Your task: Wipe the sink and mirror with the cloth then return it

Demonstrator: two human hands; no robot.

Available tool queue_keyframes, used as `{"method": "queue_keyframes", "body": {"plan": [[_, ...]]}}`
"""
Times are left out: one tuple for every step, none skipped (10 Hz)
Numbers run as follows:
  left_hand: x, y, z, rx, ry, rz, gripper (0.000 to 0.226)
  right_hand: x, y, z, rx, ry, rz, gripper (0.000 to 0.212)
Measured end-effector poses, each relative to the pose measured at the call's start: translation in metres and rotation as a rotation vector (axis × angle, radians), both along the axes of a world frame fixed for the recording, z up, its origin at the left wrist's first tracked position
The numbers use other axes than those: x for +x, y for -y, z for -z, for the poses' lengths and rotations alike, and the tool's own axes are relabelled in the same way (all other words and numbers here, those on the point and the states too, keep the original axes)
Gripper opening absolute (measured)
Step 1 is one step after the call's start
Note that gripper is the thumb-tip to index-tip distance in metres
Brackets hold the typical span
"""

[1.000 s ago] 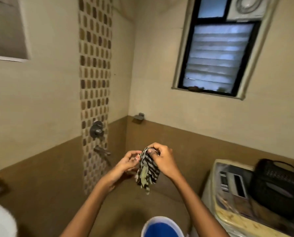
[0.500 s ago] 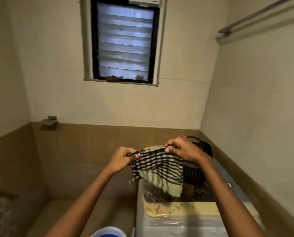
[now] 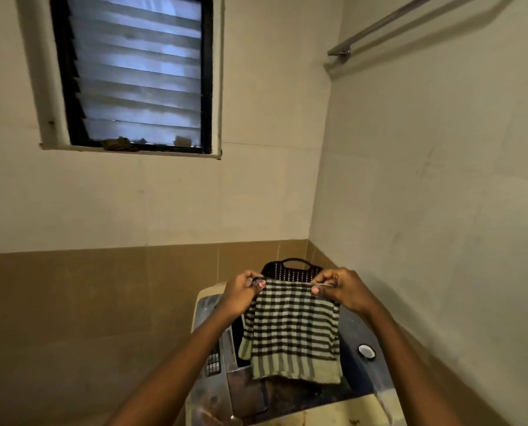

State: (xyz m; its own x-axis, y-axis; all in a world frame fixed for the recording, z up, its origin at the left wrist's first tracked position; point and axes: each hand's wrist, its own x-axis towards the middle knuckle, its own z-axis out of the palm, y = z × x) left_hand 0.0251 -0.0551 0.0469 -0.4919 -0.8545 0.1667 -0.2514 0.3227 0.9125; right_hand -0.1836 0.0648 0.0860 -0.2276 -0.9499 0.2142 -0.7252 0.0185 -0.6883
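A checked cloth (image 3: 293,330) in dark and pale green hangs spread flat in front of me. My left hand (image 3: 241,292) pinches its top left corner and my right hand (image 3: 342,287) pinches its top right corner. The cloth's lower edge hangs just over the top of a washing machine (image 3: 367,404). Neither the sink nor the mirror is in view.
A dark perforated basket (image 3: 290,270) stands on the machine's far end, behind the cloth. A metal rail (image 3: 388,24) runs along the right wall, high up. A louvred window (image 3: 136,72) is in the far wall. Tan tiles cover the lower walls.
The view has swung right from the shower tap to the corner with the washing machine. The cloth, bunched in both hands a second ago, is now stretched out flat between them.
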Motion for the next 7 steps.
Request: {"method": "queue_keyframes", "body": {"plan": [[-0.03, 0.023, 0.01, 0.014, -0.009, -0.087, 0.017, -0.016, 0.025, 0.026, -0.061, 0.086, 0.135, 0.007], [-0.056, 0.041, 0.019, 0.022, -0.018, -0.127, 0.012, -0.029, 0.048, 0.052, -0.087, 0.108, 0.332, 0.011], [-0.066, 0.052, 0.034, -0.05, 0.032, -0.141, 0.034, -0.031, 0.06, 0.076, 0.025, 0.013, 0.363, 0.02], [-0.06, 0.048, 0.049, -0.15, 0.019, 0.071, 0.025, -0.03, 0.064, 0.092, 0.071, -0.11, 0.316, 0.019], [-0.047, 0.044, 0.062, -0.194, 0.308, 0.379, 0.026, -0.026, 0.064, 0.099, 0.118, -0.196, 0.253, 0.04], [-0.034, 0.045, 0.069, -0.349, 0.627, 0.411, 0.027, -0.02, 0.066, 0.101, 0.164, -0.251, 0.167, 0.041], [-0.028, 0.038, 0.071, -0.49, 0.711, 0.387, 0.026, -0.011, 0.069, 0.102, 0.233, -0.381, 0.134, 0.043]]}}
